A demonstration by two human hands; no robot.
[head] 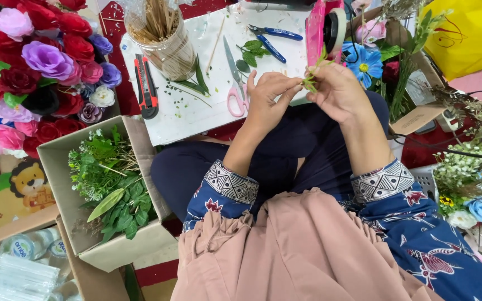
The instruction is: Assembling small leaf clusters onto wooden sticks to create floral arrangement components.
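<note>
Head view: left hand (269,100) and right hand (338,89) pinching green sprig (311,82); still loose, scissors (234,83) idle on bench (185,114).

Brown cardboard box (57,184) of greenery; labelled bottles (26,248) beside it.

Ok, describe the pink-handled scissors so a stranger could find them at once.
Start at the white board lying in front of the person's knees. The scissors lie on it just beyond the left hand, blades pointing away. Their pink handles set them apart from the blue-handled pliers farther back.
</note>
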